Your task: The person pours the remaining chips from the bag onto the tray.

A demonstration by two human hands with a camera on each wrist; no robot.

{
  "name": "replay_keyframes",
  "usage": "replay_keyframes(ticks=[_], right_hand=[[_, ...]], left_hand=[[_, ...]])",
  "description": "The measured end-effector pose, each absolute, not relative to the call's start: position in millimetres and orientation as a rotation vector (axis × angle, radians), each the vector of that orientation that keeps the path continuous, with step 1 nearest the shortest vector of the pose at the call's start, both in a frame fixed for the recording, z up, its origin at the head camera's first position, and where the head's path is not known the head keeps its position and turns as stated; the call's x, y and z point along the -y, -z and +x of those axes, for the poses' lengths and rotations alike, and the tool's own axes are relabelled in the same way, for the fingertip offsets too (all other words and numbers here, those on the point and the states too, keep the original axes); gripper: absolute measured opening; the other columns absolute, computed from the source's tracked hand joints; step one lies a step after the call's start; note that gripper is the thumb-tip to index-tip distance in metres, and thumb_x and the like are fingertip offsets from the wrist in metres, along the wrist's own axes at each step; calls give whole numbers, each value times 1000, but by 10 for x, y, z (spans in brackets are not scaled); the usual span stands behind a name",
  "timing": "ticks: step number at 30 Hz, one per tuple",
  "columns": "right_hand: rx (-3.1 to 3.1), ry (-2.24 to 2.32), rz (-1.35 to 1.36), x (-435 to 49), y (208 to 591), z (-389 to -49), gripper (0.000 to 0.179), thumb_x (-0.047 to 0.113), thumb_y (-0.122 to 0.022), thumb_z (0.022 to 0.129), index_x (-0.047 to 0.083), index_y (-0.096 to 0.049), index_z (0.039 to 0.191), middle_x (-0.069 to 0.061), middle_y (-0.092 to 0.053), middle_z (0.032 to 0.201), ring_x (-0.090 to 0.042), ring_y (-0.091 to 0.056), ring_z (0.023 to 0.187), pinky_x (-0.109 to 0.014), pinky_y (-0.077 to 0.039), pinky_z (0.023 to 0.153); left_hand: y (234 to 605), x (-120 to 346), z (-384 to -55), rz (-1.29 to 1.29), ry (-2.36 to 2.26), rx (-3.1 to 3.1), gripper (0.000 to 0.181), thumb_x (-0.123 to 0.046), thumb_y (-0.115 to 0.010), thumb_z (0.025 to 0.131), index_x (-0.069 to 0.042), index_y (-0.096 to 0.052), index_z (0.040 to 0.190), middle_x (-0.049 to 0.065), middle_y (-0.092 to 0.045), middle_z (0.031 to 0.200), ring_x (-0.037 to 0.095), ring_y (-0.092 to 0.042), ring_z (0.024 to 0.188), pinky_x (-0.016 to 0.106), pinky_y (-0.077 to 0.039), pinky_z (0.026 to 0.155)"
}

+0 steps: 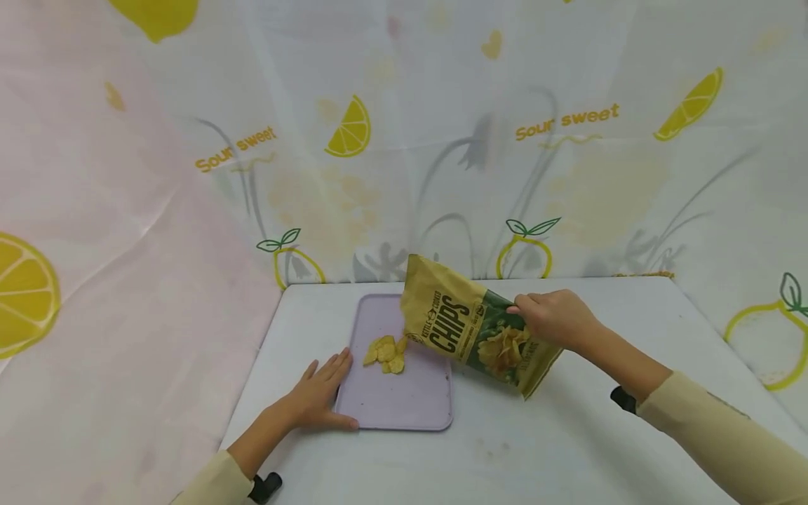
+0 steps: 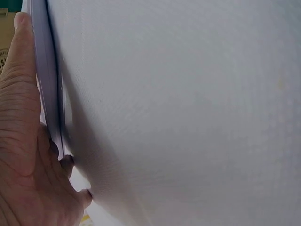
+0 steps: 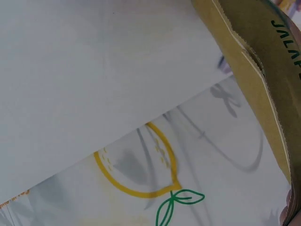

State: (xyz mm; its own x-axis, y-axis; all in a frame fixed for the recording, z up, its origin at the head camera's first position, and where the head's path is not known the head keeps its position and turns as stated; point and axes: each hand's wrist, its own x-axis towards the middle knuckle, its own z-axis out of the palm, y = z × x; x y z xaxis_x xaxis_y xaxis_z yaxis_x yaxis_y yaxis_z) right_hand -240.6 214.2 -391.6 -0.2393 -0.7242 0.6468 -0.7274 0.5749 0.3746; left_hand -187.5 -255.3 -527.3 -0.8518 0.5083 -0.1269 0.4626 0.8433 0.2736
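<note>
the chip bag (image 1: 449, 322) reads "kettle cooked chips", and "jalap" shows in the right wrist view; it tilts over the right edge of a lilac tray (image 1: 404, 403), its upper edge gripped in the right hand's (image 1: 558, 319) curled fingers; the left hand (image 1: 320, 398) lies spread against the tray's left side; chips (image 1: 386, 354) lie on the tray; beneath is a white table (image 1: 536, 449); behind, a lemon-print cloth (image 1: 404, 84) says "sour sweet"

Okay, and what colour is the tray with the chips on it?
The tray is pale purple, seen best in the head view.
</note>
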Motion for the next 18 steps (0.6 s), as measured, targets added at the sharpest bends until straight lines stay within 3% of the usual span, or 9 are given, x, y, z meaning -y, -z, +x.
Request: replay_keyframes(ticks=[18], right_hand=[[1907, -110, 999, -2289, 3842, -2390, 51, 36, -31, 109, 10, -34, 65, 12, -12, 58, -3, -6, 43, -20, -7, 43]], left_hand=[[5297, 2577, -1888, 747, -347, -2824, 131, -83, -64, 68, -4, -13, 158, 12, -9, 167, 36, -16, 153, 66, -10, 118]])
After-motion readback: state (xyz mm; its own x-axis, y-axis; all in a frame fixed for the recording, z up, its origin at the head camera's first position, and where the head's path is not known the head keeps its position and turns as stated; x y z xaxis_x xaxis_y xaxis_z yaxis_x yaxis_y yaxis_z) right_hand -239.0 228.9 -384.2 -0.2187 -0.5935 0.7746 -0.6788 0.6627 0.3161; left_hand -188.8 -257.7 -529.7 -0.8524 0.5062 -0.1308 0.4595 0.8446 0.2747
